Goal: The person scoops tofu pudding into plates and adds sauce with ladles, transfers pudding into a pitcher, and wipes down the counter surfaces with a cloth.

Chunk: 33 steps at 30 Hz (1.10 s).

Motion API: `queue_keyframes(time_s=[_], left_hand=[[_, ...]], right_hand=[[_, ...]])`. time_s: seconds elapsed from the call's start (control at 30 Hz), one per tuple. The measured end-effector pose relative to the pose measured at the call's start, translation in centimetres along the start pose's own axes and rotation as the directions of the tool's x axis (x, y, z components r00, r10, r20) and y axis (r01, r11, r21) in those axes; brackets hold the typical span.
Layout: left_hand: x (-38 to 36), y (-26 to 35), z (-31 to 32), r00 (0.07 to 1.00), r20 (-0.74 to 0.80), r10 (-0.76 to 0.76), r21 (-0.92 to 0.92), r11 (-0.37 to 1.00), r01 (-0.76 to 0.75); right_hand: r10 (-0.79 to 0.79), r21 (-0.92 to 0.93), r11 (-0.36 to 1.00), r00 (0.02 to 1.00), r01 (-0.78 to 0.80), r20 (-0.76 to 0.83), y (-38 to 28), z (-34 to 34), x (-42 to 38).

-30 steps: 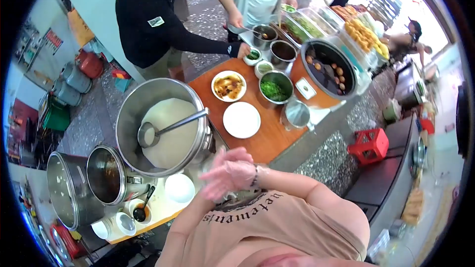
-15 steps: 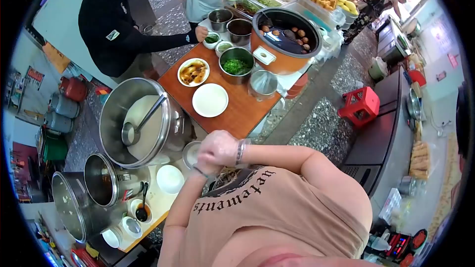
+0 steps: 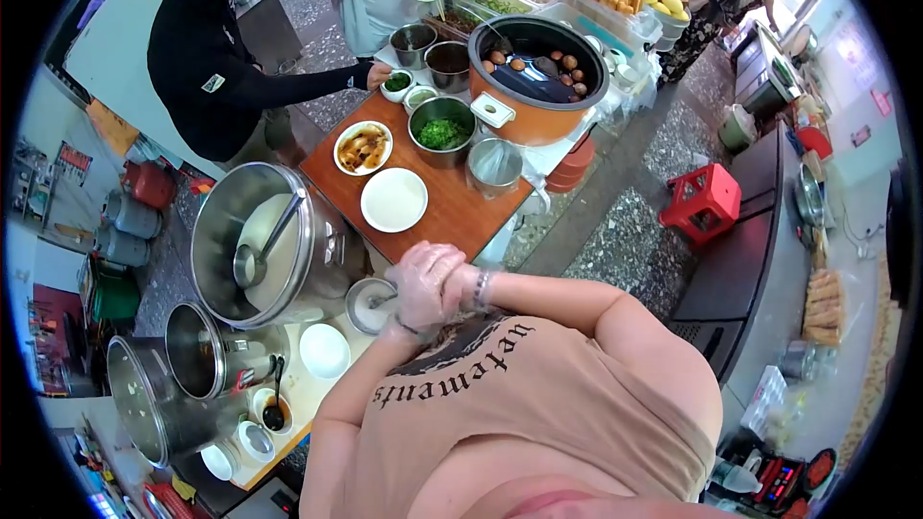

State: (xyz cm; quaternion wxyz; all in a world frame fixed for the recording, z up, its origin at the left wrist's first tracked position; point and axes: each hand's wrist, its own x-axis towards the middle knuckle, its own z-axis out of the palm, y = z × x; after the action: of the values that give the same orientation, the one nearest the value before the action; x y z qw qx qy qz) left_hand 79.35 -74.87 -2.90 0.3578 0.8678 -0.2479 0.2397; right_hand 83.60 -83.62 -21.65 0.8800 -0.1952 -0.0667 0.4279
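My left hand [image 3: 419,296] and my right hand [image 3: 452,267], both in clear plastic gloves, are clasped together in front of my chest. Their fingers are closed around each other, and no object shows between them. Just left of them is a small metal bowl [image 3: 369,306] with white contents. Beyond my hands, a white plate [image 3: 394,200] lies on the brown table [image 3: 452,216], near a plate of brown-sauced food [image 3: 363,148]. Behind these stand a metal pot of chopped greens [image 3: 442,131] and an orange cooker [image 3: 531,120] holding eggs in dark liquid.
A large steel pot [image 3: 212,259] with a ladle stands at the left, near a white bowl [image 3: 325,351]. A person in black [image 3: 207,86] reaches over the table's far left corner; another in light clothing [image 3: 375,14] holds a small bowl. A red stool [image 3: 702,202] is at the right.
My hands have shifted slightly right and clasp each other with more of their fingers showing. The hand of the person in black has opened from a fist and now touches the small bowl of greens.
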Motion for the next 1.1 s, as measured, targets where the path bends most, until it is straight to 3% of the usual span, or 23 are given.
queue_keyframes(time_s=[0.07,0.13,0.2,0.23,0.27,0.33,0.37,0.4,0.47,0.6,0.67,0.7,0.83,0.9,0.93,0.97,1.0,1.03,1.07,1.1], left_hand=[[0.7,-0.5,0.9,1.0,0.012,-0.016,0.023,1.0,0.016],[1.3,0.3,1.4,0.998,0.035,-0.045,0.042,0.998,0.044],[2.7,2.3,1.6,0.988,0.111,0.111,0.167,0.978,-0.129],[2.9,2.3,1.7,0.972,0.085,0.221,0.242,0.941,-0.235],[2.7,2.4,1.6,0.969,0.079,0.232,0.249,0.937,-0.245],[1.2,2.3,1.3,0.968,-0.247,-0.054,0.217,0.97,0.109],[0.4,1.2,1.6,0.942,-0.281,-0.181,0.071,0.975,0.209],[0.7,1.0,1.1,0.94,-0.255,-0.226,0.094,0.962,0.257],[0.3,0.7,1.4,0.835,0.063,-0.547,-0.166,0.819,0.549],[0.9,0.7,1.3,0.798,0.206,-0.566,-0.276,0.749,0.603],[0.3,0.8,1.8,0.873,0.179,-0.454,-0.223,0.845,0.485],[0.3,1.4,1.5,0.86,0.281,-0.425,-0.175,0.859,0.481],[1.4,2.5,-0.5,0.866,0.386,-0.316,-0.18,0.895,0.407],[1.2,2.8,-1.9,0.715,0.621,-0.32,-0.3,0.746,0.595],[1.2,3.0,-2.3,0.711,0.615,-0.342,-0.299,0.733,0.611],[1.0,3.0,-2.7,0.824,0.492,-0.282,-0.515,0.669,0.536],[0.8,2.6,-3.3,0.912,0.323,-0.254,-0.695,0.591,0.411],[0.5,2.3,-3.2,0.885,0.259,-0.388,-0.926,0.161,0.341],[0.5,2.1,-2.7,0.822,0.216,-0.527,-0.961,-0.264,0.083],[1.2,1.6,-2.8,0.78,0.21,-0.59,-0.95,-0.31,0.021]], right_hand=[[-0.025,-0.336,0.942,0.998,0.006,-0.051,-2.3,2.7,2.2],[-0.059,-0.621,0.784,0.993,-0.018,-0.103,-5.0,6.7,3.7],[-0.103,-0.842,0.536,0.985,-0.06,-0.136,-6.8,10.0,3.8],[-0.155,-0.733,0.677,0.96,-0.07,-0.235,-7.5,11.1,3.6],[-0.163,-0.74,0.67,0.961,-0.059,-0.224,-8.5,11.7,4.4],[-0.284,-0.481,0.875,0.859,0.051,-0.427,-11.1,13.1,6.1],[-0.362,-0.44,0.882,0.838,0.167,-0.408,-11.8,14.0,5.9],[-0.434,-0.395,0.876,0.809,0.276,-0.397,-12.3,15.0,5.6],[-0.458,-0.357,0.877,0.784,0.322,-0.419,-12.3,14.6,6.2],[-0.479,-0.271,0.875,0.794,0.401,-0.374,-12.9,14.8,6.4],[-0.542,-0.4,0.824,0.761,0.4,-0.355,-13.1,14.5,6.0],[-0.57,-0.462,0.793,0.75,0.397,-0.335,-13.5,15.3,5.3],[-0.464,-0.359,0.87,0.806,0.337,-0.369,-13.1,15.0,4.3],[-0.477,-0.341,0.868,0.799,0.361,-0.367,-13.5,14.8,3.8],[-0.482,-0.316,0.869,0.797,0.381,-0.363,-13.5,14.8,3.7],[-0.45,-0.311,0.883,0.819,0.351,-0.356,-13.8,14.7,3.3],[-0.327,-0.17,0.942,0.905,0.289,-0.274,-14.0,15.0,2.7],[-0.25,-0.068,0.968,0.95,0.241,-0.188,-13.7,16.1,1.9],[-0.162,0.037,0.985,0.982,0.166,-0.099,-12.9,17.4,1.3],[-0.097,0.08,0.992,0.995,0.098,-0.015,-11.8,18.7,0.7]])
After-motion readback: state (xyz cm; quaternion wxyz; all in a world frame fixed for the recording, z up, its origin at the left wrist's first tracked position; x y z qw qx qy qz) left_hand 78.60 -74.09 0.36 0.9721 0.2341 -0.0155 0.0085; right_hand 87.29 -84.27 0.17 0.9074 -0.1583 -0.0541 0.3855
